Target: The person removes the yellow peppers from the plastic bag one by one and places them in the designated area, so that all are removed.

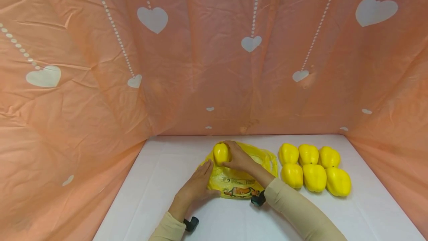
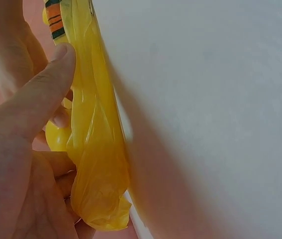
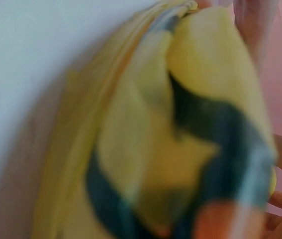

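A yellow plastic bag (image 1: 230, 179) with printed pictures and text lies on the white table in the head view. Over its upper left part, my right hand (image 1: 239, 157) holds a yellow bell pepper (image 1: 221, 153) between thumb and fingers. My left hand (image 1: 197, 183) rests along the bag's left edge, fingers straight and thumb spread toward the lower edge. In the left wrist view, the left thumb (image 2: 56, 69) touches the crumpled bag (image 2: 93, 144), and a little of the pepper (image 2: 57, 137) shows behind. The blurred bag (image 3: 195, 124) fills much of the right wrist view.
Several yellow bell peppers (image 1: 314, 177) stand in two rows on the table to the right of the bag. A peach curtain (image 1: 200, 66) with white hearts surrounds the back and sides of the white table (image 1: 143, 189).
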Demonstrator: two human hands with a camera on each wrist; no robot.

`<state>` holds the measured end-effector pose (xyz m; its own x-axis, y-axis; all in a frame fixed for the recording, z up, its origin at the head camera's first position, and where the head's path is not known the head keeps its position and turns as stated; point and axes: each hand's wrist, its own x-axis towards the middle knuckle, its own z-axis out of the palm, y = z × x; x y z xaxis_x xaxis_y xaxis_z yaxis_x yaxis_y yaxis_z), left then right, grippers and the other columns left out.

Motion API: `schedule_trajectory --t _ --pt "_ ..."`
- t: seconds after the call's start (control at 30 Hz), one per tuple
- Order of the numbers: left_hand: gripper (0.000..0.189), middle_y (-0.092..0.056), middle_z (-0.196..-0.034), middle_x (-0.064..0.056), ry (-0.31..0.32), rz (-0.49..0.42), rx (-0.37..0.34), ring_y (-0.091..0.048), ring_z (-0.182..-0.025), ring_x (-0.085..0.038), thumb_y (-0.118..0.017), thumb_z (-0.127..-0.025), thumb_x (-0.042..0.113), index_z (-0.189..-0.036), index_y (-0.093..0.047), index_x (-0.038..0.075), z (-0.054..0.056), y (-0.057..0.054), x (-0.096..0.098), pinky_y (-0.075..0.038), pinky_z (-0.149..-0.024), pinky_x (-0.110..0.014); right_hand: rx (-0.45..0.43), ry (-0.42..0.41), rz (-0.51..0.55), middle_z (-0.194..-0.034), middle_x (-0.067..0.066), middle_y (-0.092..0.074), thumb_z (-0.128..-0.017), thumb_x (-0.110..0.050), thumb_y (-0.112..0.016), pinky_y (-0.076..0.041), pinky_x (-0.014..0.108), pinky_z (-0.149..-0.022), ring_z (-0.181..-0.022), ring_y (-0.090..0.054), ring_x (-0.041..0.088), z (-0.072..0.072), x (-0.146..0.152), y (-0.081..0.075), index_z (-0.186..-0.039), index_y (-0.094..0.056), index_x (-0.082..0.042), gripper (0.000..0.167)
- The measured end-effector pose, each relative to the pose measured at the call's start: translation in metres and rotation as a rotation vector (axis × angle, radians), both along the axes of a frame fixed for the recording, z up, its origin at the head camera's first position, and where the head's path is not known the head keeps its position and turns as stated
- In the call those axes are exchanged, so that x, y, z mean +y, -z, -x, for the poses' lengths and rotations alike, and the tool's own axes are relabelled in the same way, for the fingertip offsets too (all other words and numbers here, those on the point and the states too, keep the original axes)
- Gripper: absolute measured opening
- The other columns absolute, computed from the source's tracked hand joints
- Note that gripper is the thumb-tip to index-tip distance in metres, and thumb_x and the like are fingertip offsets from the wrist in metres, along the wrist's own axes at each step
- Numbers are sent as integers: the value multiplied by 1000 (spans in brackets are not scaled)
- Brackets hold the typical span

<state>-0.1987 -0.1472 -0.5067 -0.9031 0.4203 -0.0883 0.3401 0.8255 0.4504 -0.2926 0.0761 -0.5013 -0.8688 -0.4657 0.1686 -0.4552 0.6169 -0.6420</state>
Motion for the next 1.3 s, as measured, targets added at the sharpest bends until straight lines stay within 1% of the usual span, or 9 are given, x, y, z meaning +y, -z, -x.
schedule_trajectory --t 0.27,0.5,0.63,0.8,1.0,1.17,1.3 --pt "115 -16 -178 -19 -2 5 -9 -19 -164 -36 -85 -90 50 -170 -20 -2 0 2 0 -22 -134 -56 4 18 9 -157 22 -50 -90 -26 -91 -47 55 -120 -141 -54 37 -5 9 -4 -159 -41 0 89" --pt "115 -16 -178 -20 -9 7 -9 -19 -164 -37 -86 -90 49 -170 -20 -2 -1 1 0 -22 -134 -56 -15 45 19 -158 22 -48 -90 -26 -90 -50 56 -118 -139 -55 38 -12 17 -7 -161 -39 -2 90" --pt "115 -16 -178 -20 -3 6 -4 -19 -164 -37 -86 -90 49 -170 -20 -3 -1 2 0 -21 -134 -56 -23 57 6 -161 22 -46 -92 -27 -89 -49 56 -119 -141 -54 39 -15 22 -9 -162 -37 -3 91" --pt "114 -16 -178 -20 3 11 2 -19 -165 -37 -85 -91 49 -170 -20 -3 -1 3 0 -21 -134 -54 -26 73 22 -162 22 -45 -92 -26 -89 -48 58 -119 -143 -53 40 -21 28 -12 -163 -37 -4 91" --pt "114 -16 -178 -20 0 1 -6 -18 -165 -37 -85 -91 48 -169 -20 -3 -2 1 1 -20 -134 -56 -45 93 34 -163 20 -45 -92 -27 -88 -47 59 -119 -144 -52 39 -29 38 -16 -164 -36 -6 91" --pt "113 -16 -178 -21 2 0 -2 -18 -165 -37 -85 -92 48 -169 -20 -3 -2 0 1 -20 -134 -56 -46 104 26 -163 20 -45 -92 -27 -88 -47 60 -119 -144 -52 40 -36 46 -20 -164 -37 -8 91" --pt "113 -16 -178 -21 11 3 7 -18 -165 -37 -84 -92 47 -169 -20 -4 -1 1 1 -20 -134 -55 -34 103 16 -163 21 -44 -92 -27 -88 -45 61 -121 -146 -50 41 -40 54 -22 -164 -36 -7 91"
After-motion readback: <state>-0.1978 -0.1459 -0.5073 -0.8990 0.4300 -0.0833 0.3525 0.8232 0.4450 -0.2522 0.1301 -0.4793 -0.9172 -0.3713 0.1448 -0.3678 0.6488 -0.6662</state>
